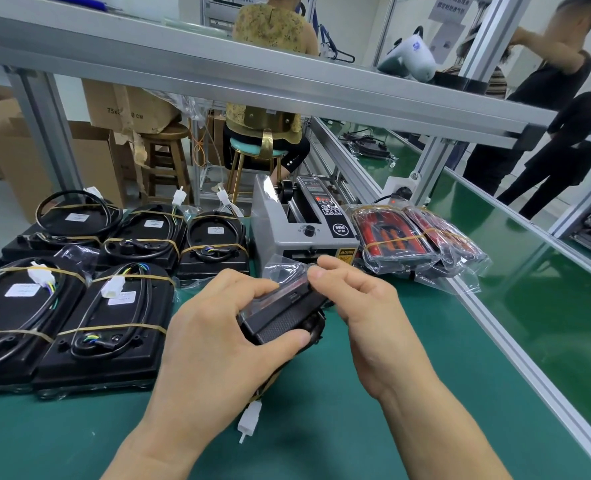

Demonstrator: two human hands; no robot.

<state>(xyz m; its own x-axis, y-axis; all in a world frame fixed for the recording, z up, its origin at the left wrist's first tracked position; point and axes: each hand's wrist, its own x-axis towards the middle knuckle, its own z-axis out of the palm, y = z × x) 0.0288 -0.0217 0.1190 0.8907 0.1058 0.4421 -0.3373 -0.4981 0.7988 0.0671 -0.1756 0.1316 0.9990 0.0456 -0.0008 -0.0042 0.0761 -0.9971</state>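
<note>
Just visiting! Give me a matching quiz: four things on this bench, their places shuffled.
1 black unit in clear plastic bag
2 grey tape-dispenser machine
3 red lamps in clear bags
4 black rubber-banded cabled units

A left on green mat
B in left hand and right hand
C right of machine
D behind the hands

Pairs: 1-B, 2-D, 3-C, 4-A

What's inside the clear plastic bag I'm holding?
A black unit with a red strip shows through the clear bag. The left hand covers its lower half, so the rest is hidden. A white connector hangs below that hand.
</note>
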